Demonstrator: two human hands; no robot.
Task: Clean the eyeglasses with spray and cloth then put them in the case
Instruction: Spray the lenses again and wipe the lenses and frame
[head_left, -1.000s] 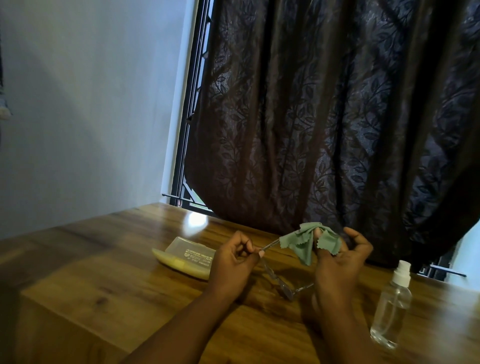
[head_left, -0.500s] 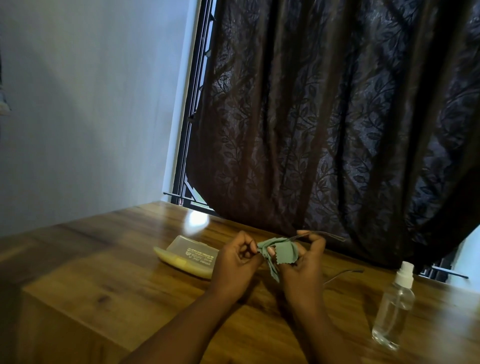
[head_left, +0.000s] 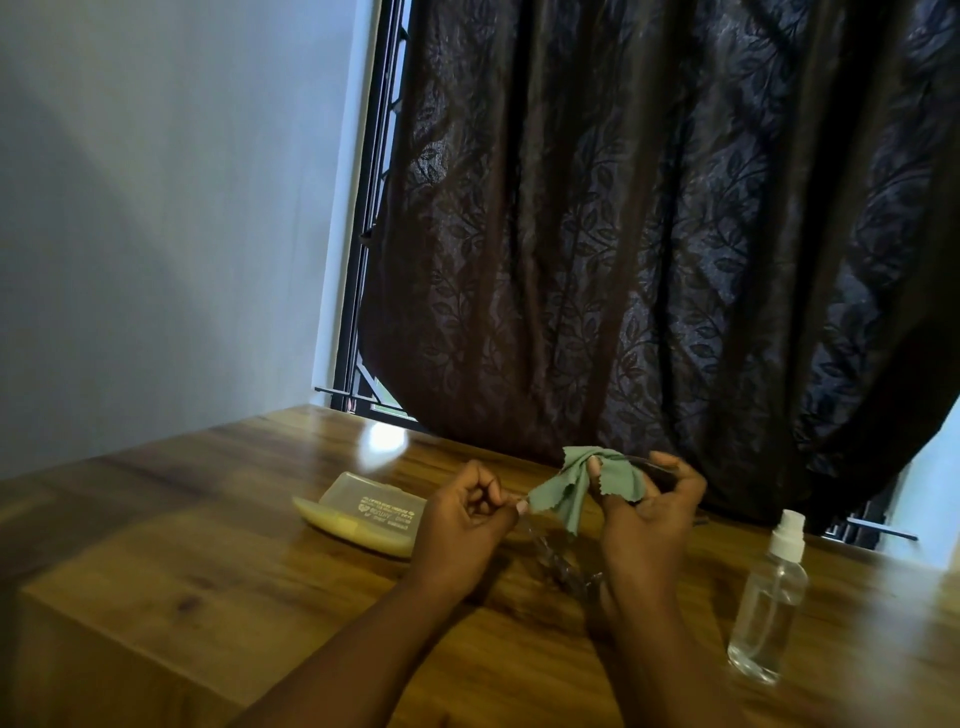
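Note:
I hold thin-framed eyeglasses (head_left: 558, 558) above the wooden table (head_left: 208, 571), between both hands. My left hand (head_left: 462, 525) pinches the frame at its left end. My right hand (head_left: 647, 509) pinches a green cleaning cloth (head_left: 571, 491) around the other part of the glasses, with a dark temple arm poking out past its fingers. One temple arm hangs down blurred between my wrists. The lenses are hard to make out. A clear spray bottle (head_left: 769, 603) with a white cap stands upright to the right of my right hand.
A clear and yellowish eyeglass case (head_left: 363, 514) lies on the table just left of my left hand. A dark leaf-patterned curtain (head_left: 649, 234) hangs behind the table, with a barred window (head_left: 363, 260) at its left edge. The table's near-left corner drops off.
My right hand with the cloth has slid right along the glasses, away from my left hand. The cloth now spreads open wider. The glasses tilted, one temple hanging down again.

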